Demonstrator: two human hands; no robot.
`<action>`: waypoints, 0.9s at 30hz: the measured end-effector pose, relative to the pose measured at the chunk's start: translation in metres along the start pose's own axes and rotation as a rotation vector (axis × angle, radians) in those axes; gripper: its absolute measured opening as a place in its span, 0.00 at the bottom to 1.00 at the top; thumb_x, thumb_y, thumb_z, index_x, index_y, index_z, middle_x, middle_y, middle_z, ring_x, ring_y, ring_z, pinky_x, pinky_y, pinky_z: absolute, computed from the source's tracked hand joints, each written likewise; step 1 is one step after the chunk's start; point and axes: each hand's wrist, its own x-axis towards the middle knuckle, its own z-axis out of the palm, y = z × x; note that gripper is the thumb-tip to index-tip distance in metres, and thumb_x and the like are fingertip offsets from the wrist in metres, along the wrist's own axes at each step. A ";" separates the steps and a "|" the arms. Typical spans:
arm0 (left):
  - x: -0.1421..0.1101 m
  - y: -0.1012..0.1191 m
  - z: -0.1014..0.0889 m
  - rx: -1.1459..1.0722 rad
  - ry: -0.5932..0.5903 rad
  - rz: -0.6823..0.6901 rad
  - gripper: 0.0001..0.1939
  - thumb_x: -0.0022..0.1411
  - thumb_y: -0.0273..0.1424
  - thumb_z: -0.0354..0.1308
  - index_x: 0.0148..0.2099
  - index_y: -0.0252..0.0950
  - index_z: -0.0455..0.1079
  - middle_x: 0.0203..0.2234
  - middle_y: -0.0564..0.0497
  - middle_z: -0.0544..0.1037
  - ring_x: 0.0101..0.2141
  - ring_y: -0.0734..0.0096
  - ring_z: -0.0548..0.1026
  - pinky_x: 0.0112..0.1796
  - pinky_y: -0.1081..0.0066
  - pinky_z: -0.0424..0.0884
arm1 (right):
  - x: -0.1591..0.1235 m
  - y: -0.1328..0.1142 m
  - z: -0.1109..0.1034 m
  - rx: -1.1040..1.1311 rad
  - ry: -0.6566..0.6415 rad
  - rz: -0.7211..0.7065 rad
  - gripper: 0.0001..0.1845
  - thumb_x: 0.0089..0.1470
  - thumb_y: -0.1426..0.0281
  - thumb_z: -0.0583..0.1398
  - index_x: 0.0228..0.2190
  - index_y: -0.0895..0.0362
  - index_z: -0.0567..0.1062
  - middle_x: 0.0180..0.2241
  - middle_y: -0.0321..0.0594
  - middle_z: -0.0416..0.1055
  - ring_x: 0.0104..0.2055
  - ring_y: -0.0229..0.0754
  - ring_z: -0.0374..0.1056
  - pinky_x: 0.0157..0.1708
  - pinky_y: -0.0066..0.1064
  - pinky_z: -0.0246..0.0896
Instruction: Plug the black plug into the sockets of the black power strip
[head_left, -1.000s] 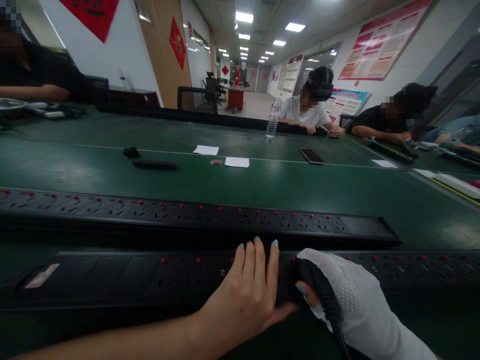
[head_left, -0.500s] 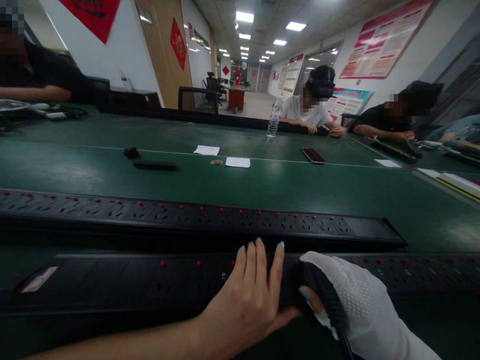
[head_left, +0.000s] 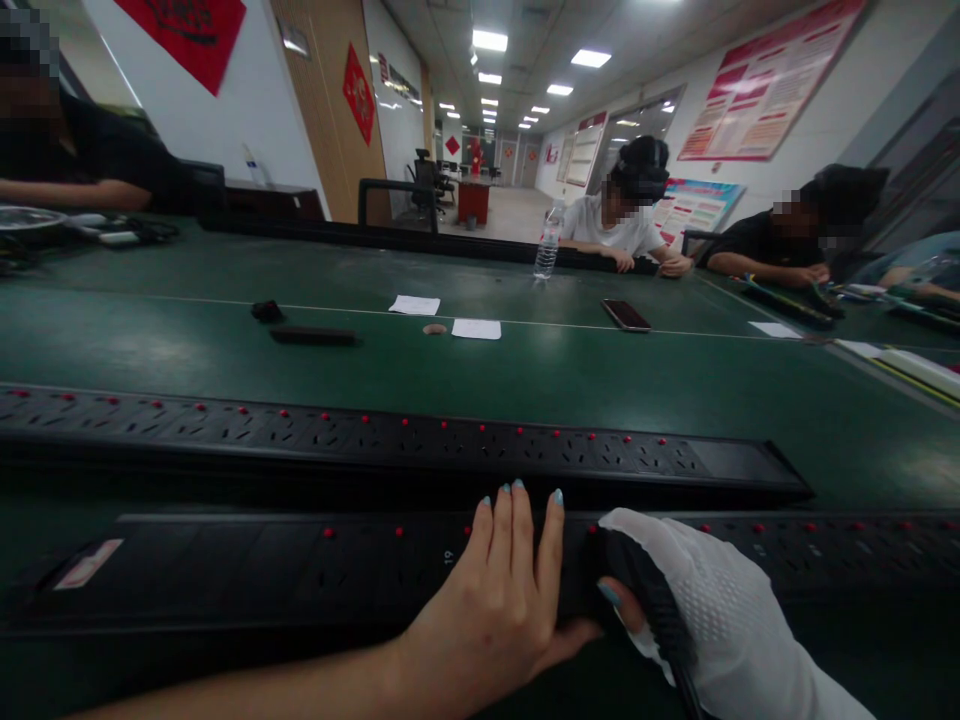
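A long black power strip (head_left: 225, 570) with red dots along its edge lies across the near side of the table. Bare and spread flat, my left hand (head_left: 499, 590) rests on top of this strip, right of the printed number 19. My right hand (head_left: 712, 600), in a white dotted glove with the thumb bare, is wrapped round a black power plug (head_left: 637, 580) whose cable runs down toward me. The plug's front end is at the strip's sockets; its prongs are hidden. Behind my hands lies a second black power strip (head_left: 420, 450), parallel to the first.
Farther off lie a black bar (head_left: 313, 337), a small black piece (head_left: 266, 311), two white papers (head_left: 476, 329) and a phone (head_left: 626, 315). A water bottle (head_left: 547, 240) stands near the far edge. Several people sit around the green table (head_left: 525, 370).
Both hands keep their places on the strip and the plug. The whole view shifts only slightly; nothing is taken up or let go.
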 end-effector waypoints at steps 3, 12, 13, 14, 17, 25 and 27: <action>0.000 0.000 -0.001 0.007 -0.006 0.006 0.34 0.64 0.47 0.36 0.58 0.21 0.56 0.49 0.28 0.66 0.50 0.46 0.66 0.45 0.58 0.67 | 0.001 0.000 0.000 0.005 0.001 0.004 0.17 0.50 0.65 0.56 0.42 0.59 0.67 0.32 0.45 0.73 0.32 0.44 0.71 0.31 0.34 0.67; 0.000 0.001 0.001 0.009 0.012 0.007 0.35 0.63 0.47 0.36 0.58 0.21 0.56 0.50 0.28 0.66 0.50 0.45 0.65 0.45 0.58 0.67 | 0.007 -0.002 -0.003 0.008 0.042 0.003 0.14 0.51 0.66 0.55 0.39 0.60 0.70 0.31 0.43 0.74 0.31 0.41 0.71 0.31 0.31 0.67; 0.000 0.001 0.002 0.003 0.017 0.001 0.35 0.63 0.48 0.36 0.58 0.21 0.56 0.50 0.28 0.66 0.50 0.46 0.65 0.45 0.58 0.67 | 0.007 -0.002 -0.003 0.013 0.048 0.002 0.14 0.51 0.66 0.55 0.38 0.60 0.70 0.31 0.43 0.74 0.30 0.40 0.71 0.30 0.31 0.67; -0.001 0.001 0.003 0.000 0.016 -0.001 0.35 0.63 0.48 0.37 0.58 0.21 0.56 0.50 0.28 0.66 0.50 0.46 0.65 0.45 0.58 0.67 | 0.008 -0.002 -0.003 0.016 0.051 -0.001 0.13 0.52 0.66 0.55 0.38 0.60 0.70 0.30 0.43 0.74 0.30 0.40 0.71 0.29 0.30 0.67; -0.001 0.001 0.004 0.001 0.015 0.001 0.36 0.63 0.48 0.37 0.58 0.21 0.55 0.50 0.29 0.66 0.51 0.46 0.65 0.45 0.58 0.66 | 0.009 -0.002 -0.003 0.015 0.057 -0.008 0.13 0.51 0.66 0.54 0.38 0.60 0.70 0.30 0.43 0.74 0.29 0.40 0.71 0.29 0.30 0.67; 0.000 0.000 0.004 0.002 0.030 0.016 0.36 0.63 0.48 0.36 0.57 0.21 0.57 0.50 0.30 0.66 0.50 0.45 0.65 0.45 0.58 0.67 | 0.007 0.000 0.000 0.001 0.063 -0.016 0.14 0.51 0.66 0.55 0.38 0.61 0.69 0.30 0.44 0.74 0.29 0.42 0.71 0.29 0.32 0.67; 0.000 -0.001 0.003 0.019 0.012 0.030 0.35 0.63 0.47 0.36 0.58 0.21 0.57 0.50 0.30 0.66 0.50 0.45 0.65 0.44 0.58 0.67 | 0.006 0.000 0.001 -0.005 0.061 -0.008 0.14 0.51 0.66 0.54 0.38 0.61 0.69 0.30 0.44 0.74 0.29 0.42 0.71 0.28 0.32 0.67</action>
